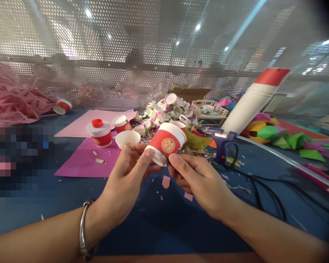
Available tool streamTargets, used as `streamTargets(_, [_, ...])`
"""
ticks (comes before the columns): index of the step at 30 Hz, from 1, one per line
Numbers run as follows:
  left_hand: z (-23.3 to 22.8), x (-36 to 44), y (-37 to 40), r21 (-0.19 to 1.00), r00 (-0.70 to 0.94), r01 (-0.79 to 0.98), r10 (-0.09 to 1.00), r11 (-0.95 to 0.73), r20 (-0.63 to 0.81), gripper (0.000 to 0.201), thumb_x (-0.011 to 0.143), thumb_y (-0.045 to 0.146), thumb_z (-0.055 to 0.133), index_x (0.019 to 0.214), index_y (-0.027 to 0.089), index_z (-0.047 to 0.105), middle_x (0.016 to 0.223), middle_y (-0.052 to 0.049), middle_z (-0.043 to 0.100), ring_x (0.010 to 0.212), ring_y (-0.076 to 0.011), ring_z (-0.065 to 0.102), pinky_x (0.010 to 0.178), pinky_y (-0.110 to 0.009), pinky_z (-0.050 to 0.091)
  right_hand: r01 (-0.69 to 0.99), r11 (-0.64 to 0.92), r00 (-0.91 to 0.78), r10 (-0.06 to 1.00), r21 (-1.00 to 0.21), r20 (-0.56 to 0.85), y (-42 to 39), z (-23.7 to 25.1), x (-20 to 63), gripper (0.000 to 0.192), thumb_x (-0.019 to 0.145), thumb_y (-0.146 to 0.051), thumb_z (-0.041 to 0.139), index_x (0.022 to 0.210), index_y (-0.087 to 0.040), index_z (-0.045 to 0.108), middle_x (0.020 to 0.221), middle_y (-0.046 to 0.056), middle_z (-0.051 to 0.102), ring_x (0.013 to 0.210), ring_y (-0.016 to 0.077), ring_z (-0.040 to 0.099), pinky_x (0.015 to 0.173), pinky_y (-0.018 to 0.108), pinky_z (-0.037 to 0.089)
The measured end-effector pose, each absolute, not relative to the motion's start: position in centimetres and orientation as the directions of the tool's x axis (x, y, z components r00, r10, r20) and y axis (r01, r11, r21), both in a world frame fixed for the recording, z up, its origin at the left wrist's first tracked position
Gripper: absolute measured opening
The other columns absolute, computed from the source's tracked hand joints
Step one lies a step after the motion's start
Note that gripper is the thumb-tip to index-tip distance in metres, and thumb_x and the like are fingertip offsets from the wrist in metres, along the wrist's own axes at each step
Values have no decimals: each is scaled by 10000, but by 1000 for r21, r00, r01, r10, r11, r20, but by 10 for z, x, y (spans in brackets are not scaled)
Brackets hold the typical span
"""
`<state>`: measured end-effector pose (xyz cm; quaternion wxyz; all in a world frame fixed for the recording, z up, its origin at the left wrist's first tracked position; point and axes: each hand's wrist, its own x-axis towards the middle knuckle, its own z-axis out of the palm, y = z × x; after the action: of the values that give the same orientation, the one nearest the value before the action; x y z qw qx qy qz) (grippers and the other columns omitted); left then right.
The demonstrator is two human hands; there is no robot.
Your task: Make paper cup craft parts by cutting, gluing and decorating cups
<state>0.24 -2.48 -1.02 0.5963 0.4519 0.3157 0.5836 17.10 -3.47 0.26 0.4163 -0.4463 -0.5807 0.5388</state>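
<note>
Nearest the worktop's front edge: two bare forearms, the left one wearing a thin silver metal bangle (83, 233). Left hand (126, 182), fingers curled, thumb tip pressed to the lower rim of a small white paper cup with a red band and gold round emblem (167, 143). Right hand (199, 182), thumb laid against the same cup's base from the other side, remaining fingers folded beneath it. The cup is held between both hands above the middle of the blue worktop (159, 219), tilted on its side with the mouth turned away and upward. Below the hands: scattered pink paper scraps (166, 181). Left of the hands: a magenta paper sheet (87, 160), bearing a plain white paper cup (127, 138), mouth up, and a red-banded cup closed with a white lid and red cap (99, 132); just behind, another red-banded cup (122, 124) on a pale pink sheet (82, 124). Right of the hands: a blue glue gun (224, 140) with a black cable (263, 193) trailing toward the right edge. Beyond, mid-worktop: a heap of paper offcuts and cup lids (164, 111). Far right: a tall white cylinder with a red top (253, 100), leaning; folded multicoloured paper shapes (276, 135). Far left corner: a pile of pink paper strips (13, 100). Along the back edge: a perforated white metal screen (126, 47).
</note>
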Motion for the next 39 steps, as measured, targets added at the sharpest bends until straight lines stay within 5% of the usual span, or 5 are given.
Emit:
streamTargets(22, [-5, -2, -26, 921, 107, -150, 920, -360, 377, 156, 966, 278, 632, 1057, 209, 526, 1000, -49, 675, 859, -177, 685, 791, -327, 582, 171, 76, -248, 968, -982, 32, -37, 0, 173, 535, 952, -635, 535, 652, -192, 544, 498, -97, 239, 414, 54, 192, 373, 226, 161])
streamTargets(39, [-10, -1, -26, 940, 114, -136, 938, -312, 328, 203, 930, 329, 673, 977, 231, 501, 876, -23, 656, 781, -180, 676, 721, -340, 560, 206, 105, -230, 972, -973, 56, -37, 0, 172, 544, 957, -637, 521, 641, -196, 553, 494, -87, 290, 414, 60, 200, 384, 238, 183])
